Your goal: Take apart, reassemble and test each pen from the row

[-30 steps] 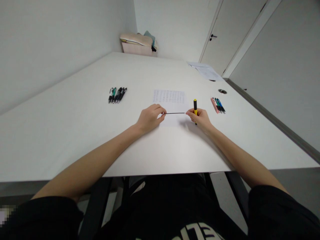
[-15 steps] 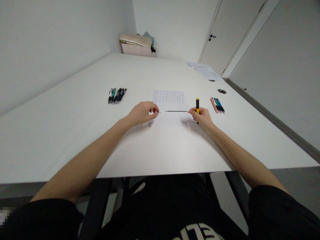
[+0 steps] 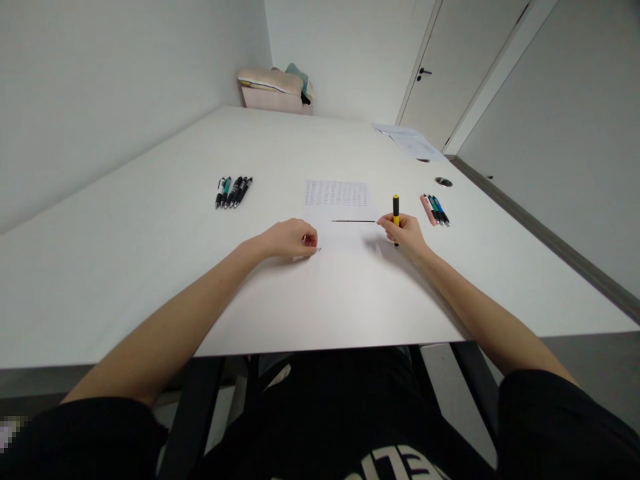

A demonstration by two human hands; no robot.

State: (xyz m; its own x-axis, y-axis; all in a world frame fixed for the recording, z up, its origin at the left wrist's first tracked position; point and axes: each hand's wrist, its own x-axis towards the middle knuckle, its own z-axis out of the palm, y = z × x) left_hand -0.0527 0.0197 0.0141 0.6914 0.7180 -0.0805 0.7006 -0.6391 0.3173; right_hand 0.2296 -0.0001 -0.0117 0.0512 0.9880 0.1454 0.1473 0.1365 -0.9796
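Observation:
My right hand (image 3: 406, 233) is closed, with a dark, thin pen refill (image 3: 353, 221) pinched at its fingertips. The refill points left across the lower part of a printed sheet (image 3: 336, 193). In the same hand a yellow-and-black pen barrel (image 3: 396, 209) stands upright. My left hand (image 3: 295, 238) is low at the sheet's left edge, thumb and forefinger pinched together. A tiny metallic bit (image 3: 319, 249) shows at those fingertips, too small to name. The left hand and the refill's free end are apart.
Several black and green pens (image 3: 233, 192) lie in a group at the left. More pens (image 3: 439, 210) lie on the right beside a salmon-pink one (image 3: 428, 210). Papers (image 3: 410, 141) lie at the table's far right, near a round metal fitting (image 3: 443, 181).
My left hand has moved down toward me, and a small silver piece that lay beneath it on the table is out of sight. My right hand has barely shifted.

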